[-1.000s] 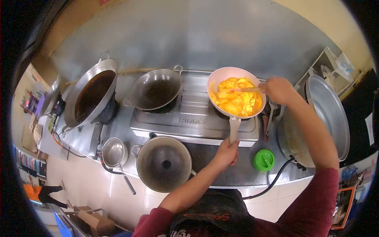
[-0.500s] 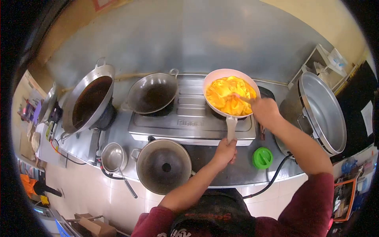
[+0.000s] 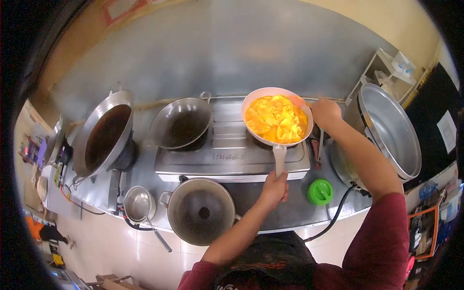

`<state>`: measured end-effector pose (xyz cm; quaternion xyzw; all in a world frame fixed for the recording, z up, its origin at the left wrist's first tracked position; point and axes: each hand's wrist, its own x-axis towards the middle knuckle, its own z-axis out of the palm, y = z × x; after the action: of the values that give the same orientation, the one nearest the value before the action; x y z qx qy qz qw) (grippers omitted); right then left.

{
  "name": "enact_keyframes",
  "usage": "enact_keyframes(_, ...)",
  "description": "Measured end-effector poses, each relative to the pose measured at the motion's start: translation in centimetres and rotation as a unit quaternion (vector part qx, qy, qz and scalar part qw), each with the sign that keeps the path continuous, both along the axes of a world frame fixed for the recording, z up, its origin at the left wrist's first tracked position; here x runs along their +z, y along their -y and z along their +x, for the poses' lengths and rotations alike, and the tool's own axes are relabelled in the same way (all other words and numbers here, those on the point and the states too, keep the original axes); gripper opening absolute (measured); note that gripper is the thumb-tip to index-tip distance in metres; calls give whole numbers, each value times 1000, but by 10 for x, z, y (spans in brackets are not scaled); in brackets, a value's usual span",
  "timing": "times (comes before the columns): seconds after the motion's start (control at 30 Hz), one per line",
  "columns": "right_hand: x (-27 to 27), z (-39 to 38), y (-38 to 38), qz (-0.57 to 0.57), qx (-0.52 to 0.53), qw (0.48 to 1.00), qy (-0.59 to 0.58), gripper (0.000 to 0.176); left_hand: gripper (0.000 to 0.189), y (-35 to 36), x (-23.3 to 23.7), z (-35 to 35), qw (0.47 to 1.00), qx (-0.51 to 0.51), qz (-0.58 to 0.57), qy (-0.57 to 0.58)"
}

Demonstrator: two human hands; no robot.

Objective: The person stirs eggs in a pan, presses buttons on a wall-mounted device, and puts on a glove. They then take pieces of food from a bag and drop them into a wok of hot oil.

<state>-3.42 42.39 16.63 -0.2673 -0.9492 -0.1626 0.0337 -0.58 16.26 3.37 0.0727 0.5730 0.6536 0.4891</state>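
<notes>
My left hand is wrapped round the pale handle of a pink frying pan, which sits on the right burner of the stove. Soft yellow scrambled eggs fill the pan. At the pan's right rim, my right hand is closed round a pinkish-orange spatula. Its blade lies near the upper right edge of the eggs, and most of its handle is hidden in my fist. Below that hand, the metal handle of another utensil rests beside the stove.
A dark wok occupies the left burner of the steel stove. Further left stands a large wok of dark liquid. In front are a deep pot and a saucepan. A green lid and big pot are right.
My right hand has moved up and away from me, taking the spatula from the middle of the eggs to the pan's upper right rim. My left hand keeps its grip on the handle.
</notes>
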Motion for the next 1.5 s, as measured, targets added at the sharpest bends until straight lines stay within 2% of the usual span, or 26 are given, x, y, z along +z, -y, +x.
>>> enact_keyframes(0.1, -19, 5, -24, -94, 5, 992, 80, 25, 27, 0, -8, -4, 1000, -15, -4, 0)
enact_keyframes(0.13, -38, 1, -50, -112, 46, 989, 82, 26, 28, -1, -9, -6, 1000, -23, 0, 0)
enact_keyframes(0.23, -49, 5, -46, -142, 131, 980, 50, 26, 28, 1, 2, -9, 999, -46, -18, -6)
enact_keyframes(0.27, -75, 6, -60, -169, 201, 964, -38, 27, 28, 0, 4, -9, 999, -41, -20, -10)
enact_keyframes(0.37, -69, 27, -42, -232, 233, 942, -67, 28, 28, 0, 2, -6, 999, -32, -15, -8)
enact_keyframes(0.47, -54, 53, -29, -147, 174, 974, -16, 26, 28, -1, -5, -1, 999, -21, 14, 29)
enact_keyframes(0.57, -19, 82, -2, -58, 222, 973, 30, 23, 28, 0, -7, 2, 999, -11, 30, 39)
enact_keyframes(0.77, 15, 126, 49, -2, 270, 963, 3, 20, 28, 0, -6, 3, 998, -10, 36, 42)
enact_keyframes(0.87, 38, 147, 74, 44, 267, 961, 60, 24, 27, 2, -7, 1, 999, -10, 30, 42)
enact_keyframes(0.97, 30, 138, 83, 31, 235, 966, 102, 24, 26, 0, -8, 1, 999, -8, 28, 37)
enact_keyframes(1.13, -34, 71, 42, 47, 210, 970, 110, 19, 26, -5, -23, 4, 999, -9, 32, 44)
enact_keyframes(1.23, -8, 48, 43, 50, 145, 984, 90, 23, 27, -5, -25, 5, 1000, -7, 21, 4)
enact_keyframes(1.33, 45, 70, 62, -33, 90, 995, 36, 20, 28, -3, -16, 4, 1000, -12, 15, 21)
enact_keyframes(1.43, 99, 103, 93, -92, 98, 988, 72, 22, 28, -1, -16, 4, 997, -12, 44, 55)
enact_keyframes(1.5, 85, 106, 98, -131, 135, 981, 48, 23, 28, 0, -17, 4, 997, -10, 56, 45)
